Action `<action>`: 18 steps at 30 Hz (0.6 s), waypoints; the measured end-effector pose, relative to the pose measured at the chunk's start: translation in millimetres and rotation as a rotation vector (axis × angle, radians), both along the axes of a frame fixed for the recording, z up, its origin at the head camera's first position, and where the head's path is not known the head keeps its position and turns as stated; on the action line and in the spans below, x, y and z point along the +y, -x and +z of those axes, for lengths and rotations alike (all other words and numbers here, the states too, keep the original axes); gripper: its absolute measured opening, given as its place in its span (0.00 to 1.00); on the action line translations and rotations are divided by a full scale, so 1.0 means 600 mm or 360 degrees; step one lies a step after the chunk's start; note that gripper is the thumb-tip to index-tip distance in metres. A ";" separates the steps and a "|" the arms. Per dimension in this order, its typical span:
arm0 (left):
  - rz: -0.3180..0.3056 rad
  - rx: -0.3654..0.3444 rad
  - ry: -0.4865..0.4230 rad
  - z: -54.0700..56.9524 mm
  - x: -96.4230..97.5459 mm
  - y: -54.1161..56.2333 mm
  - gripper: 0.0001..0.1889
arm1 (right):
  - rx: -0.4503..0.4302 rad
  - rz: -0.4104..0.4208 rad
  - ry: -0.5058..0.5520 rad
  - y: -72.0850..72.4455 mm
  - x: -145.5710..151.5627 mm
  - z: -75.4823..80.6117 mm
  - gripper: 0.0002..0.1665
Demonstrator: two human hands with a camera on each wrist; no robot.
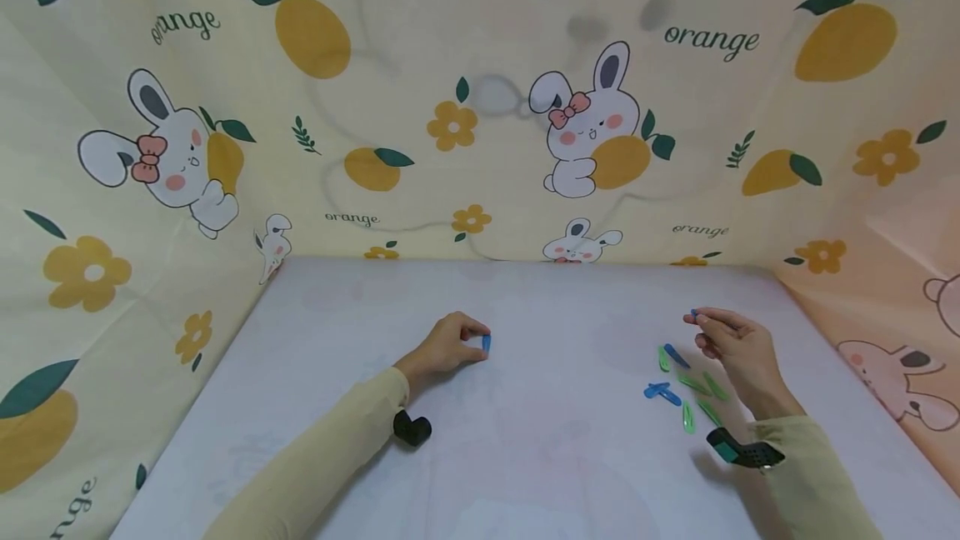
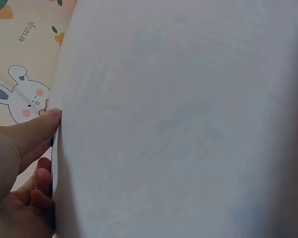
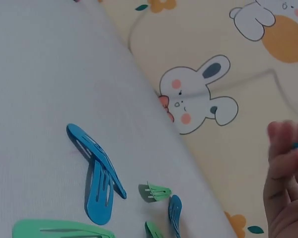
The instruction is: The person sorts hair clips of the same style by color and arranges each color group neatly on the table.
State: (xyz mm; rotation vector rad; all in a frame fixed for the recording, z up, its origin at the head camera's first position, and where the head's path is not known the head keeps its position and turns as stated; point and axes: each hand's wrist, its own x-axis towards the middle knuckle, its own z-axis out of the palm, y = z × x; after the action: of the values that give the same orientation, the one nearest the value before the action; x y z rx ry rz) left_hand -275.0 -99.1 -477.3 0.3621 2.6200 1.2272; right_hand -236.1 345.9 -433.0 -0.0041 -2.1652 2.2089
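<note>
My left hand (image 1: 447,347) is near the middle of the table, with a blue snap hair clip (image 1: 487,343) between thumb and fingers. In the left wrist view that clip shows only as a dark blue sliver behind the thumb. Over the right side, my right hand (image 1: 742,352) pinches another blue hair clip (image 1: 694,313) at the fingertips, mostly covered by them. Below and left of this hand lies a loose group of green hair clips (image 1: 687,417) and blue ones. Two blue clips (image 3: 100,191) cross each other in the right wrist view.
A white table surface (image 1: 555,440) spreads under both hands. Cloth printed with rabbits and oranges (image 1: 465,40) rises behind it and along both sides. A dark band (image 1: 742,450) sits on the right wrist, and a black heart-shaped piece (image 1: 412,429) is by the left cuff.
</note>
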 end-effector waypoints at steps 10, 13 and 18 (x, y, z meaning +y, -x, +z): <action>0.0000 -0.0002 0.0013 -0.001 -0.001 0.002 0.20 | 0.0056 0.0093 -0.0031 0.002 -0.011 -0.002 0.14; -0.0016 0.0018 0.0020 0.000 -0.002 0.002 0.20 | 0.0001 0.0081 -0.0097 0.002 -0.013 0.000 0.09; -0.0026 0.0026 0.0020 0.000 -0.001 0.000 0.20 | -0.0057 0.0109 -0.0269 -0.001 -0.021 0.006 0.06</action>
State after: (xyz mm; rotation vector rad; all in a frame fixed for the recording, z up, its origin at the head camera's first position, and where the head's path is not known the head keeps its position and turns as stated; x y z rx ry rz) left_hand -275.2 -99.9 -477.4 0.3922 2.6320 1.2071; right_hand -235.3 333.1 -429.4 0.0372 -2.3989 2.0672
